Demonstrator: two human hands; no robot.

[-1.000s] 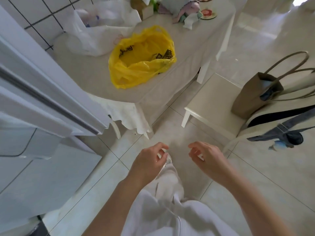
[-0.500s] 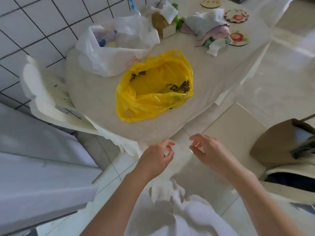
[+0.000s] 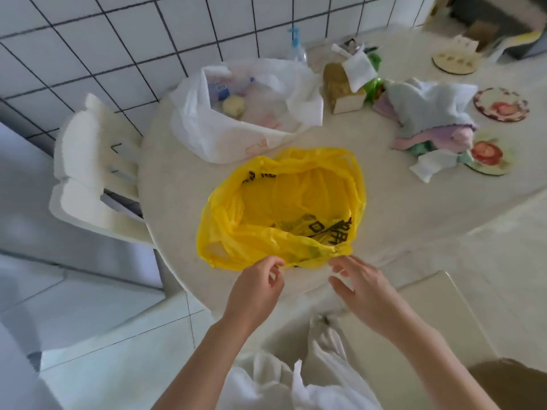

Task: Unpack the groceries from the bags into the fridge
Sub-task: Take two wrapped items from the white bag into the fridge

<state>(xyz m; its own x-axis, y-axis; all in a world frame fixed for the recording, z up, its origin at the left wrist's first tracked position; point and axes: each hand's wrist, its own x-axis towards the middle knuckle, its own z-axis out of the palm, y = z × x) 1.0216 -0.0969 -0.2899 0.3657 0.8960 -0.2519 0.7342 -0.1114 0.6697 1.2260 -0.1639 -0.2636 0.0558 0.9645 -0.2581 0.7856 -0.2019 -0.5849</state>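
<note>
The left hand (image 3: 255,288) pinches the near rim of the yellow plastic bag (image 3: 281,208) on the counter (image 3: 414,202); the right hand (image 3: 359,287), fingers spread, hovers just beside that rim. Likely step: opening it to reach inside. Two bags remain: this one and the white plastic bag (image 3: 236,113) beyond.

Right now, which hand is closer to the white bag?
Left. The left hand is at the yellow bag's near rim, below the white bag; the right hand sits farther right.
</note>
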